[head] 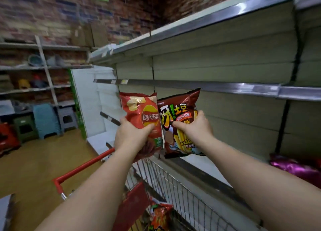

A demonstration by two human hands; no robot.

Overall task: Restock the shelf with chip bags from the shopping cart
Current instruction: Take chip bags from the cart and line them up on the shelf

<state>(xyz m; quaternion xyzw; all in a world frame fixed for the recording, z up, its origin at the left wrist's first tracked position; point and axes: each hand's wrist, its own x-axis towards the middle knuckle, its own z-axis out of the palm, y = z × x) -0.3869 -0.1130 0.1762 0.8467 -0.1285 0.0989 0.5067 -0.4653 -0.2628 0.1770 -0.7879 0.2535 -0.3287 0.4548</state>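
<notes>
My left hand (132,135) grips a red Lay's chip bag (141,112) by its lower part, held upright. Beside it, my right hand (194,126) grips a dark brown bag with fries printed on it (178,109). Both bags hang in the air side by side, above the wire shopping cart (173,184) and in front of the shelf (199,163). Another orange-red chip bag (160,217) lies inside the cart. A shiny purple bag (293,166) lies on the shelf at the right.
The shelf boards above (217,86) hold nothing in view, with metal price rails along their fronts. The cart's red handle (83,168) points left over the wooden floor. Plastic stools (46,119) and a rack of goods stand at the far left.
</notes>
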